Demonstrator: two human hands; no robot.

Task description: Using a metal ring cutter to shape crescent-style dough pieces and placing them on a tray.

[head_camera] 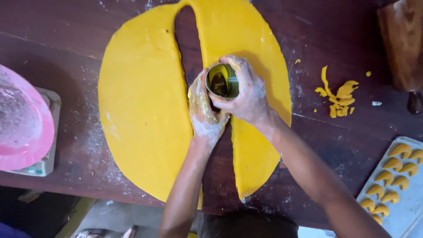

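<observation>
R hand (249,94) grip is curled round a round metal cutter (222,81), fingers wrapped on its rim, open mouth facing up at me. L hand (203,112) sits just at 7 o'clock of the cutter, fingers bunched and pressed together on a bit of yellow dough at the cutter's edge; I can't tell if it pinches a cut piece or only steadies. Both hands floury.

Cutter sits on the inner edge of the R dough sheet (255,39), abt mid-frame, touching it. That sheet runs from 12 o'clock down to abt 6. At 9 o'clock of the hands lies the bigger L dough sheet (141,101), a long dark gap of bare counter (66,61) between the two.

Farther out: dough scraps (339,94) at 3 o'clock, well apart from the sheets. Tray (407,200) at 4–5 o'clock w/ rows of shaped yellow crescents (392,165). Wooden rolling pin (403,42) at 1–2 o'clock. Pink bowl (22,119) at 9 o'clock, far edge, resting on a small scale (46,163). Flour dusting round the sheets.
</observation>
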